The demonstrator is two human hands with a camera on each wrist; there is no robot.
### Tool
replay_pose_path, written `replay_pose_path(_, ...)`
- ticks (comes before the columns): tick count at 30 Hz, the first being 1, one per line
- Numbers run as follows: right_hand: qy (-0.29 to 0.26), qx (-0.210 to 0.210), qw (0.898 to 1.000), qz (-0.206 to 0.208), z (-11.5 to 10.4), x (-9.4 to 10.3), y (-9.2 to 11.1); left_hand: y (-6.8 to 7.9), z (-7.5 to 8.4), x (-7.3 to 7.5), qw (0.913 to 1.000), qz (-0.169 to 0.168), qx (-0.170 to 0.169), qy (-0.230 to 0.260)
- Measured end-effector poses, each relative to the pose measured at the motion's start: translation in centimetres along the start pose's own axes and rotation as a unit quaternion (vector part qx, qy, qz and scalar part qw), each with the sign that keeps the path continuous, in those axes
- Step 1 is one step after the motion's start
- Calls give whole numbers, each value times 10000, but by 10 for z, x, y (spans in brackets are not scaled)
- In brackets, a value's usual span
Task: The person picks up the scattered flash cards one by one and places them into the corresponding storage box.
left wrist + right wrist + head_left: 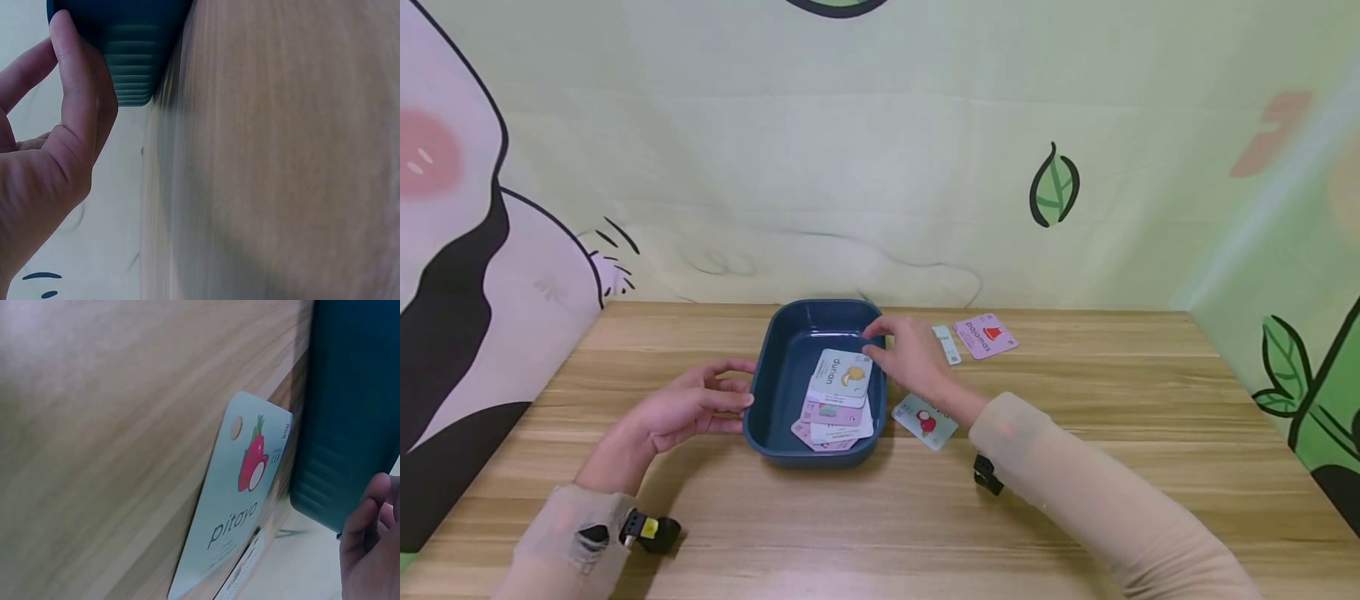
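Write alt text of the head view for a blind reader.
A left hand touches a dark blue tray of overlapping flashcards, durian card uppermost; the right hand is at its right rim. A pitaya card, pajamas card and partly hidden card lie on the wood-grain table to the right.

Worktop [1150,400]: light brown, streaky wood grain. Tray [815,461]: dark blue. Durian card [842,375]: pale blue, yellow fruit print. Pitaya card [234,490]: pale blue-green, red-and-white fruit print. Pajamas card [986,337], near worktop's back edge: lilac-pink, red garment print. Backdrop [887,150]: pale green, black-outlined green leaf [1055,185]. Right sleeve [1075,487]: beige.
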State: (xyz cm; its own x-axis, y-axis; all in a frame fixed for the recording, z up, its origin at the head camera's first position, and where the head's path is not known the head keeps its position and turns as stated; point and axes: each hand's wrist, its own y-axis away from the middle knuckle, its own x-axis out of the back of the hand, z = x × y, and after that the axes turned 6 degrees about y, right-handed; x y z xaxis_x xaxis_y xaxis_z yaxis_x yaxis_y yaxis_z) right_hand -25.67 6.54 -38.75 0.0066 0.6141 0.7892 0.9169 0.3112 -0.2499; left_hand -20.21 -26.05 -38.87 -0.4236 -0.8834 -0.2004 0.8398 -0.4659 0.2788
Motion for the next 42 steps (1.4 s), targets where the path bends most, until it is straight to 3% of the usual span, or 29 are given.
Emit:
replay_pose_path(17,-370,93,9984,429,-1,-2,5,0,-1,2,10000,-67,-3,-19)
replay_pose_path(25,-966,-67,9945,407,-1,7,13,-1,0,2,10000,-53,38,-55)
replay_pose_path(33,-1233,-392,9898,594,9,15,20,-3,-1,4,9999,-79,54,-73)
replay_pose_path(42,-1250,-760,9856,843,38,29,22,0,1,2,10000,-75,47,-37)
